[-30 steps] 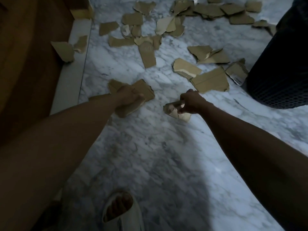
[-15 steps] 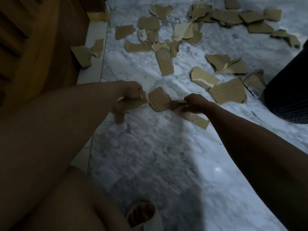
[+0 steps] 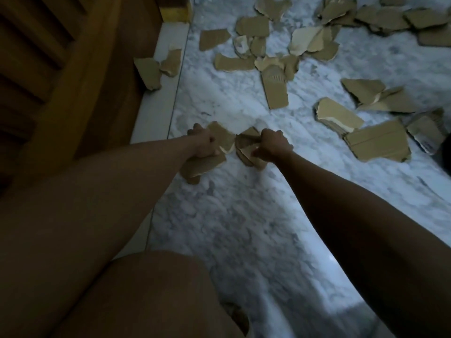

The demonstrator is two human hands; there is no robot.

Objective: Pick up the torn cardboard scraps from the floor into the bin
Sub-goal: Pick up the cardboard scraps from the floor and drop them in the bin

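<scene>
Now | left hand (image 3: 203, 143) curled tight on several flat scraps (image 3: 207, 162) | right hand (image 3: 273, 146) fisted round a crumpled wad (image 3: 246, 145), the two bundles nearly touching | step: gathering | loose cardboard scraps (image 3: 275, 91) litter the marble floor (image 3: 244, 228) ahead | bin (image 3: 447, 150) barely shows at right edge | next likely: carry both handfuls there, or grab more.

Floor: I see white marble (image 3: 244, 228) with grey veining.
Left side: I note a wooden door (image 3: 61, 81).
Threshold: pale strip (image 3: 158, 111) along the door.
Far corner: yellow block (image 3: 177, 13).
</scene>
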